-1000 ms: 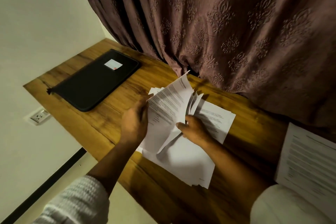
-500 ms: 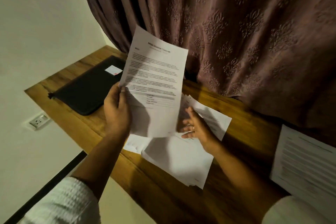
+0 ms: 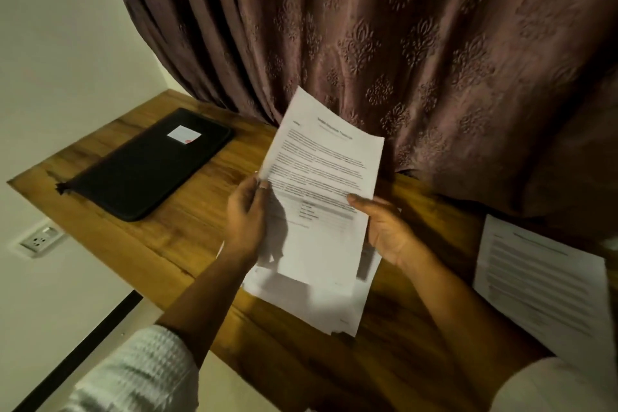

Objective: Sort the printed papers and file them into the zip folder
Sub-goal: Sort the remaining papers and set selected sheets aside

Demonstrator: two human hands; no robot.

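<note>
Now, wall socket: set in the wall below the table's left edge, no part of the task.
Zip folder: black and flat, at the far left corner of the table, well apart from both hands. A small white label sits near its far end.
Folder's long axis: slanted, running from the left edge up toward the curtain along the far edge. A zip tassel shows at the end by the left edge. It looks zipped shut, though the dim light leaves that unsure.
Left hand: pinches the left edge of the held sheet, thumb on the printed face, fingers behind.
Held sheet: printed with a title line and paragraphs, slightly curled, raised above the table and leaning back toward the curtain.
Loose pile: white sheets fanned unevenly at the middle of the near edge, beneath the hands.
Right hand: holds the sheet's right edge, thumb on top, palm underneath.
Separate sheet: printed side up, flat by the right edge, just beside the right forearm.
Deciding relation: the folder lies left of the hands, so the left hand is nearer. The separate sheet lies right, nearer the right hand. Filing would likely need the zip opened first.
</note>
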